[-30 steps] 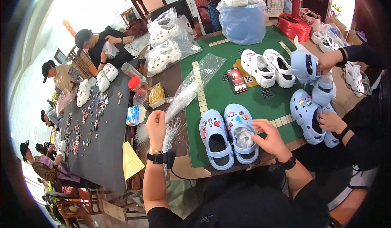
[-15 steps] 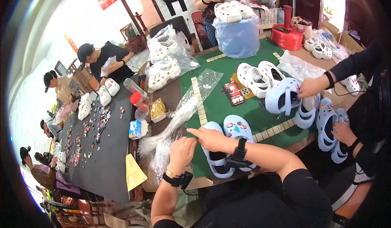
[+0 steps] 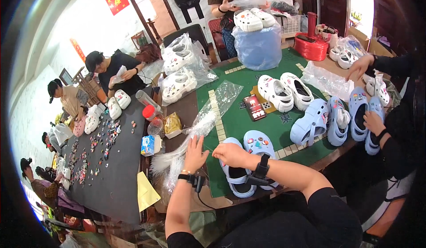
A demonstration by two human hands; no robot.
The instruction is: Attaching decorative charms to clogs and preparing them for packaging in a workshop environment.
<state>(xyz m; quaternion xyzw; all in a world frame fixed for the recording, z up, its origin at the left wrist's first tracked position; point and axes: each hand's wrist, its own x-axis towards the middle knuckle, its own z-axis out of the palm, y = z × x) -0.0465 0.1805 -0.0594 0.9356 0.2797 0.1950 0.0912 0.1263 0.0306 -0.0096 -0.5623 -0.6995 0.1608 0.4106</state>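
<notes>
The left hand (image 3: 195,154) lies flat with fingers spread, its grip fully open, pressing on a pile of clear plastic bags (image 3: 195,132) at the near left edge of the green worktop (image 3: 248,124). The right hand (image 3: 230,154) reaches across toward the same bags, loosely curled; whether its grip has closed on any plastic cannot be told. Its forearm crosses over a pair of light blue clogs (image 3: 253,159) decorated with small charms, standing at the near edge just right of the bags. Farther right, another person's hands (image 3: 372,121) handle more blue clogs (image 3: 328,121). A pair of white clogs (image 3: 286,90) stands toward the far side, with a small red box (image 3: 254,107) just left of them. To the left, a dark table (image 3: 111,168) carries scattered charms.
</notes>
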